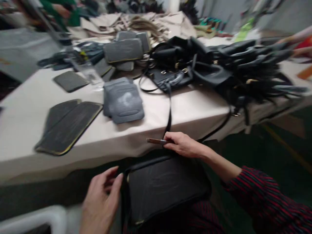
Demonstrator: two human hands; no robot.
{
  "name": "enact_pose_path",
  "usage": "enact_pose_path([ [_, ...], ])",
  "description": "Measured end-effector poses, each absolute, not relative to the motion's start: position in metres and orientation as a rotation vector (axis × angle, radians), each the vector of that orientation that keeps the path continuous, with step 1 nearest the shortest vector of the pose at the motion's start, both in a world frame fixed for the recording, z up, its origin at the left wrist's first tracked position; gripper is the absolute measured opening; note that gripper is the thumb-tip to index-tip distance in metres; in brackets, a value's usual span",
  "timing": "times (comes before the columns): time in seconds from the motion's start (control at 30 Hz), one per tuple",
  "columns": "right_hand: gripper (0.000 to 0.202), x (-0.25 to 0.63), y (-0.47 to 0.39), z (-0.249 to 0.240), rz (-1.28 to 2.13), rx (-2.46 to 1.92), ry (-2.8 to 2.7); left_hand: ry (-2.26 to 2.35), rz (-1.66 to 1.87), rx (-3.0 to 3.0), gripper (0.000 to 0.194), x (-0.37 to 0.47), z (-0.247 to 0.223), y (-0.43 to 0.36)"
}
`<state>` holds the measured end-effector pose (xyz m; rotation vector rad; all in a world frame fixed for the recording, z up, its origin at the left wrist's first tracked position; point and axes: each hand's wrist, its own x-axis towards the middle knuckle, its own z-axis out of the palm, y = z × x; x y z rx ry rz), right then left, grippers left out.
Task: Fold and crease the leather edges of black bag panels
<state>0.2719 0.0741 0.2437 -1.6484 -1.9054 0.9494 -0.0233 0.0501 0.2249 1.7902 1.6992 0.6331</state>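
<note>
A black box-shaped bag point(168, 185) rests on my lap, its flat dark panel facing up and its rim standing around it. My right hand point(184, 144) is closed around a slim tool with a brown end point(154, 141) and a grey band, held above the bag's far edge; its other end is hidden in my fingers. Beside the bag's left edge is my left hand point(102, 198), thumb and forefinger apart, holding nothing that I can see. Whether its fingertips touch the rim, I cannot tell.
Ahead stands a table with a pale cover point(151, 126). On it lie dark panels with yellowish edges point(70, 126), grey panels point(125, 100) and a heap of black bags with straps point(207, 65). Another person's hands point(302, 50) are at the right. A white tubular frame point(48, 216) is at lower left.
</note>
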Motion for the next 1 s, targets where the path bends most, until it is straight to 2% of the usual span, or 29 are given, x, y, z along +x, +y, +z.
enact_pose_path([
  [0.1,0.012,0.229,0.113,0.236,1.139,-1.424,-2.069,1.713,0.609,1.678,0.043,-0.026,0.229,0.045],
  [0.27,0.016,0.16,0.147,0.235,1.31,-1.154,-2.387,1.837,0.714,1.884,0.017,0.0,0.23,0.048],
  [0.37,0.016,0.143,0.159,0.23,1.419,-0.935,-2.477,1.927,0.745,2.009,0.01,0.003,0.232,0.042],
  [0.6,0.029,0.144,0.17,0.224,1.842,-0.689,-2.445,1.911,0.678,2.212,0.017,0.006,0.237,0.029],
  [0.73,0.027,0.143,0.172,0.225,1.942,-0.641,-2.488,1.904,0.767,1.978,0.017,-0.014,0.237,0.04],
  [0.9,0.023,0.143,0.17,0.224,1.842,-0.712,-2.526,1.733,0.695,1.485,0.028,-0.029,0.212,0.042],
  [1.0,0.042,0.149,0.166,0.225,1.73,-0.855,-2.536,1.701,0.703,1.42,0.029,-0.023,0.204,0.028],
])
